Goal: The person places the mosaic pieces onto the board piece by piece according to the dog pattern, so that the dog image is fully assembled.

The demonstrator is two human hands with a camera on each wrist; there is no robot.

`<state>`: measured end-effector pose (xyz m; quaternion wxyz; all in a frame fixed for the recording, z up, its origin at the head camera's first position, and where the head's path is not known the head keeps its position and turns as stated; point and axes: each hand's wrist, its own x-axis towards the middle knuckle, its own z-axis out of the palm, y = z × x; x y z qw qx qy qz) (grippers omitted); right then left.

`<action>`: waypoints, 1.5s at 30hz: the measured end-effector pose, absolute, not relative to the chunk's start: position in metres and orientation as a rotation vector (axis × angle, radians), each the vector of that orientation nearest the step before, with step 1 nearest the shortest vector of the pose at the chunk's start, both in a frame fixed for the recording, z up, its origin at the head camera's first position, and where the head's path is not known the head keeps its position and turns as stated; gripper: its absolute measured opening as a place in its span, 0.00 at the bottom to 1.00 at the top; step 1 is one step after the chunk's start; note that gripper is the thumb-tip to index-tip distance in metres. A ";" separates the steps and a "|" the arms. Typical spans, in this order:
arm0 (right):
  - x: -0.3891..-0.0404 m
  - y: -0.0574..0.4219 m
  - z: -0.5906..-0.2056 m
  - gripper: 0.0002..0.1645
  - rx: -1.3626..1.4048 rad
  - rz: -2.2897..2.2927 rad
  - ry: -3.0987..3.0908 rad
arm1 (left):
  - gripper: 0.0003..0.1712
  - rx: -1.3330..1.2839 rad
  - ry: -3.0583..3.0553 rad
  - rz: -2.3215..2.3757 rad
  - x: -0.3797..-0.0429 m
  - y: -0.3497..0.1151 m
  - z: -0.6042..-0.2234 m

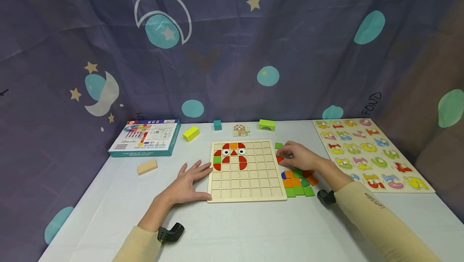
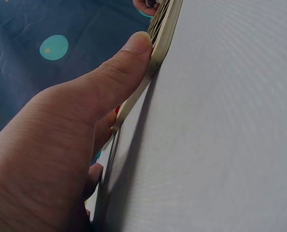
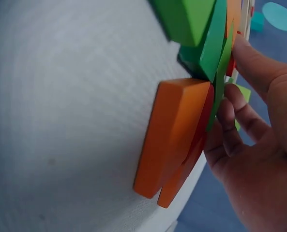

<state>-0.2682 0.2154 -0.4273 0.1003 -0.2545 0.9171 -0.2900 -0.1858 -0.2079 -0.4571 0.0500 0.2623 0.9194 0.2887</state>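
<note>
A square wooden grid board (image 1: 259, 181) lies in the middle of the table, its upper left cells filled with red, orange, green and eye-patterned tiles. My left hand (image 1: 190, 183) rests at its left edge, fingers spread, the thumb (image 2: 133, 48) lying along the rim in the left wrist view. Just past the board's right edge, my right hand (image 1: 299, 157) has its fingertips curled at a red tile (image 1: 280, 160). In the right wrist view, thumb and fingers come around that red tile (image 3: 231, 66). Below the hand lies a pile of loose tiles (image 1: 298, 190), mostly orange and green.
A small pattern card (image 1: 241, 130) lies behind the board, between a teal cube (image 1: 217, 125) and a green arch block (image 1: 267, 125). At left are a boxed set (image 1: 145, 138), a yellow block (image 1: 191, 134) and a wooden block (image 1: 147, 167). A number puzzle board (image 1: 373, 155) lies right.
</note>
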 end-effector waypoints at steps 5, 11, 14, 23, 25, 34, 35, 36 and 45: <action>-0.268 0.214 -0.427 0.11 -0.741 -0.855 2.718 | 0.55 0.797 2.790 0.880 -0.186 -0.208 -0.457; -0.269 0.214 -0.428 0.10 -0.744 -0.913 2.681 | 0.55 0.792 2.796 0.868 -0.186 -0.208 -0.457; -0.268 0.215 -0.427 0.09 -0.739 -0.912 2.677 | 0.55 0.789 2.798 0.866 -0.186 -0.208 -0.456; -0.267 0.219 -0.417 0.07 -0.719 -0.975 2.649 | 0.55 0.779 2.803 0.852 -0.186 -0.208 -0.457; -0.267 0.219 -0.414 0.08 -0.716 -1.001 2.639 | 0.55 0.784 2.803 0.853 -0.186 -0.208 -0.457; -0.266 0.208 -0.411 0.11 -0.768 -1.141 2.536 | 0.56 0.787 2.803 0.857 -0.187 -0.209 -0.459; -0.266 0.206 -0.411 0.11 -0.774 -1.155 2.524 | 0.56 0.786 2.804 0.858 -0.187 -0.209 -0.459; -0.266 0.203 -0.411 0.10 -0.780 -1.165 2.514 | 0.56 0.786 2.804 0.857 -0.187 -0.209 -0.459; -0.263 0.181 -0.408 0.11 -0.830 -1.212 2.487 | 0.56 0.771 2.806 0.862 -0.186 -0.208 -0.459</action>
